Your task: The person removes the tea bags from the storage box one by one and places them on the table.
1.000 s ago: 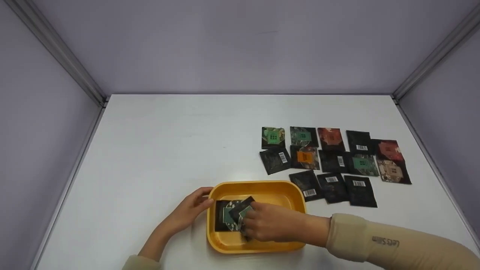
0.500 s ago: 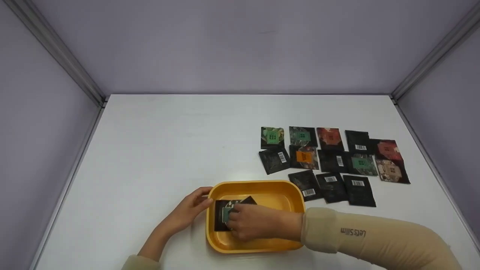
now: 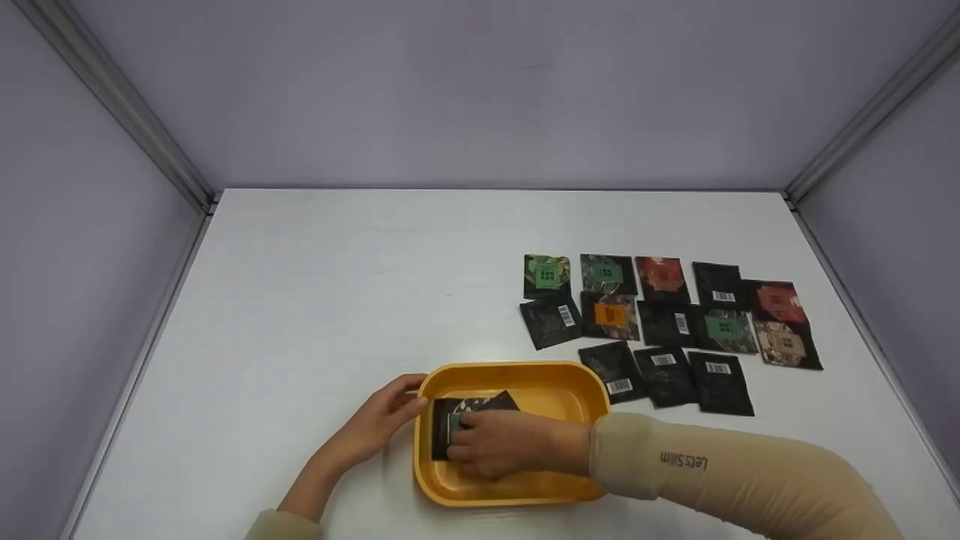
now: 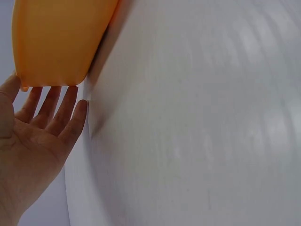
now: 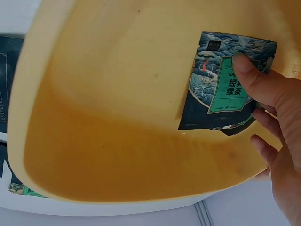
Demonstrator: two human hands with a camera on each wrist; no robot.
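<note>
A yellow tray [image 3: 559, 388] stands at the table's front, with dark tea sachets lying in its left part. My right hand [image 3: 499, 446] is inside the tray. Its thumb lies on the face of a green-labelled tea sachet [image 5: 200, 106], pinching it against the fingers, which are partly hidden. Part of another sachet shows beneath that one. In the head view, one sachet [image 3: 440, 435] lies flat at the tray's left end, partly covered by the right hand. My left hand [image 3: 371, 426] touches the tray's left end, fingers extended against the outer wall [image 4: 56, 52] and thumb at the rim.
Several tea sachets lie in rough rows right of and behind the tray, among them a bright green one [image 3: 547, 276], an orange-labelled one [image 3: 610, 315] and a black one with a barcode [image 3: 721, 382]. Grey walls enclose the white table [image 3: 322, 285].
My right hand has moved left inside the tray with the tea sachet, bringing it over the sachet at the left end. My left hand has stayed at the tray's end.
</note>
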